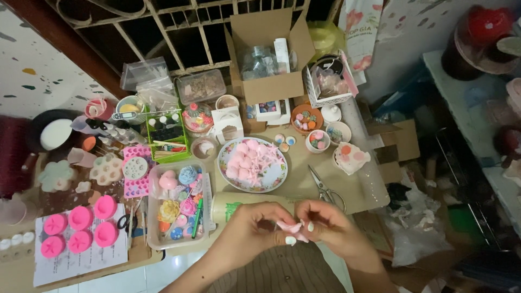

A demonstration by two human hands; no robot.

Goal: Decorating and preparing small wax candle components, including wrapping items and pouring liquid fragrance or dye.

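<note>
My left hand and my right hand meet low in the middle of the head view, fingertips pinching a small pale pink piece between them. Just beyond my hands lies a pale green roll on its side. Behind it stands a floral plate heaped with pink moulded shapes. Scissors lie to the right of the plate on the brown table top.
A clear tray of coloured shapes sits left of my hands, with pink round moulds on a paper sheet further left. An open cardboard box, small bowls, a green basket and a white basket crowd the back.
</note>
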